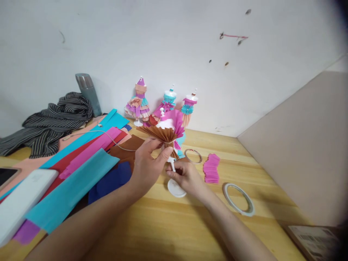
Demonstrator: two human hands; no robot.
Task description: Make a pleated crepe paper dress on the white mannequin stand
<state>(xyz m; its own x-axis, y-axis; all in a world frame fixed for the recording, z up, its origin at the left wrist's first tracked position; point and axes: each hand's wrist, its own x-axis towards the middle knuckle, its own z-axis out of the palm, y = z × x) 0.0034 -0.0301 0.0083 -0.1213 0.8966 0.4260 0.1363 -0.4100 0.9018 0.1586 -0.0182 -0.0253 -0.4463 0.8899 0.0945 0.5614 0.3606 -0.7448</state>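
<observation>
A small white dress form (pixel 165 124) tilts over the table, dressed in pink paper (pixel 177 119) at its top and side. Pleated brown crepe paper (pixel 159 133) fans out across its front, gathered at a narrow waist. My left hand (pixel 149 159) is closed on the gathered brown paper, thumb in front and fingers behind. Below it, my right hand (pixel 185 174) pinches the thin white stem of the form, just above its round white base (pixel 176 188). Some light-blue paper (pixel 181 140) shows behind the form.
Three paper-dressed mini forms, one in peach and purple (pixel 138 103), stand by the wall. Coloured crepe sheets (pixel 76 188), a white power bank (pixel 29 199), striped cloth (pixel 57 121) and a flask (pixel 88 94) lie left. Tape rolls (pixel 227 190) and folded pink paper (pixel 211 168) lie right.
</observation>
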